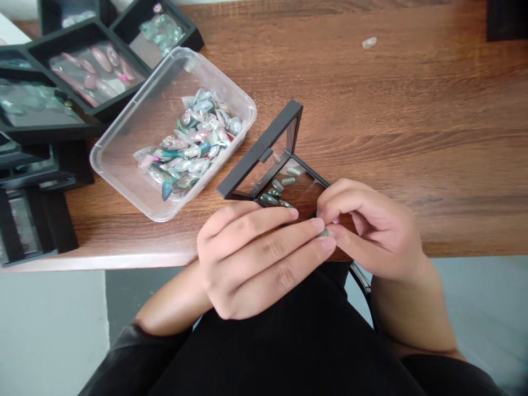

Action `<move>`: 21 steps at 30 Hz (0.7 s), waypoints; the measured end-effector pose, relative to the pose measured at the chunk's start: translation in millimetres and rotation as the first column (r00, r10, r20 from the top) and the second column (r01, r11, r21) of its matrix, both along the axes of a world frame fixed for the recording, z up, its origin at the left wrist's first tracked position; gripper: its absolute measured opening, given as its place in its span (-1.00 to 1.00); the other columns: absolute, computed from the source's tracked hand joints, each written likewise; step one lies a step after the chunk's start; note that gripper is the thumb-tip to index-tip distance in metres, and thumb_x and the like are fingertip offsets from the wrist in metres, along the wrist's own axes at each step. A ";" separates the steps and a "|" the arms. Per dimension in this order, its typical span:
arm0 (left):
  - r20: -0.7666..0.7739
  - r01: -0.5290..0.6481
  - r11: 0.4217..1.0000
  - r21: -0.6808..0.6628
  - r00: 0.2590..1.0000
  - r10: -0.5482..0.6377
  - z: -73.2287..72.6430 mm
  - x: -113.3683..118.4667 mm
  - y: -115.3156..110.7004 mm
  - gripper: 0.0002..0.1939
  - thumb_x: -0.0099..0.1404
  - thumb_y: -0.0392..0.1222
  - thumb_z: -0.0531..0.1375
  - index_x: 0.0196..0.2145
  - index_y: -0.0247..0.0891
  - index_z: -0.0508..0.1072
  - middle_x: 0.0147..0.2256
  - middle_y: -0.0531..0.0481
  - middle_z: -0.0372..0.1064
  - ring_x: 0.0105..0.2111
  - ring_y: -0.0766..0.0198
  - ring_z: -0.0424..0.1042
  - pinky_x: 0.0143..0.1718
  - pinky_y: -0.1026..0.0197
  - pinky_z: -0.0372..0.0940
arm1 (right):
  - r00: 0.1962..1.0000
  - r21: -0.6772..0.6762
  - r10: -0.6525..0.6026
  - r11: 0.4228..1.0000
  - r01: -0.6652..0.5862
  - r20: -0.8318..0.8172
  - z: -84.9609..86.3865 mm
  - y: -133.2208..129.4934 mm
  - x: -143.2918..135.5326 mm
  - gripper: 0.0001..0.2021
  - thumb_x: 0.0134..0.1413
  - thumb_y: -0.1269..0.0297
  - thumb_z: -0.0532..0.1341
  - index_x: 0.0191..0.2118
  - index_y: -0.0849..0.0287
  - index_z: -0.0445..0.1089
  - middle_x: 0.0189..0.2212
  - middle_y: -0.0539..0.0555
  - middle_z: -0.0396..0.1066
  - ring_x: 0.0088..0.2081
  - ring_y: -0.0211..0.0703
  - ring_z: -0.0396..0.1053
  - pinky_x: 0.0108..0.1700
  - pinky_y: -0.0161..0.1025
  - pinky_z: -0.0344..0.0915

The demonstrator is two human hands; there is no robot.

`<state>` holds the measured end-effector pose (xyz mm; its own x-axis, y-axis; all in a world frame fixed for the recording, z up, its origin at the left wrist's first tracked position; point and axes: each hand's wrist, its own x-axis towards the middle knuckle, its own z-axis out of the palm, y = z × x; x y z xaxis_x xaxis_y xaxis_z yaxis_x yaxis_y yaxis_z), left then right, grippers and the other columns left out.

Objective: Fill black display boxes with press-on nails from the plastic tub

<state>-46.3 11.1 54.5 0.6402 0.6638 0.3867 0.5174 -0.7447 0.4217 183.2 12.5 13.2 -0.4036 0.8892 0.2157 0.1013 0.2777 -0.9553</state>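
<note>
Close to the table edge my left hand reaches across, its long fingers pressed together at the tips around a small greenish press-on nail. My right hand meets it there, thumb and forefinger pinched at the same nail, partly hidden by the fingertips. Just behind the hands an open black display frame with clear film stands hinged like a book. Several green press-on nails lie on its lower film. My left hand covers the frame's near part.
A clear plastic tub left of the frame holds a heap of assorted press-on nails. More black display frames with nails are stacked at the far left. One loose clear nail lies on the wooden table. A black object sits at top right.
</note>
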 end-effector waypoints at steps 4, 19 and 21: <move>0.062 0.032 0.995 0.092 0.997 -0.038 -6.4 -1.5 -0.3 -0.74 0.36 -0.30 0.27 0.00 -0.17 0.52 0.01 0.10 0.55 0.03 0.26 0.54 0.01 0.13 0.53 | 0.995 0.010 -0.089 0.996 0.089 0.040 0.3 -0.1 0.0 -0.87 0.12 0.50 0.33 -0.23 0.18 0.42 -0.31 0.00 0.40 -0.30 -0.30 0.34 -0.31 -0.25 0.30; 0.217 0.100 0.958 0.268 0.963 -0.161 -22.6 -14.2 -1.2 -0.90 0.28 -0.29 0.30 -0.32 -0.08 0.57 -0.03 0.30 0.56 -0.07 0.42 0.53 -0.21 0.21 0.46 | 0.869 0.304 -0.411 0.895 0.327 0.276 -7.6 -4.5 -1.3 -0.81 0.01 0.49 0.40 -0.25 0.09 0.51 -0.24 -0.03 0.62 -0.24 -0.15 0.59 -0.27 -0.24 0.52; 0.203 0.126 0.950 0.284 0.961 -0.189 -21.3 -16.1 4.0 -0.89 0.29 -0.28 0.29 -0.33 -0.06 0.57 -0.05 0.33 0.56 -0.07 0.43 0.53 -0.24 0.24 0.46 | 0.856 0.346 -0.446 0.872 0.347 0.263 -8.2 -2.5 -0.3 -0.80 0.01 0.49 0.39 -0.25 0.07 0.51 -0.25 -0.03 0.62 -0.23 -0.12 0.60 -0.22 -0.18 0.53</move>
<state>-62.4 15.2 33.2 0.6039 0.4145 0.6808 0.2991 -0.9096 0.2885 182.9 10.1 5.0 -0.1191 0.9107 0.3956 0.5495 0.3923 -0.7377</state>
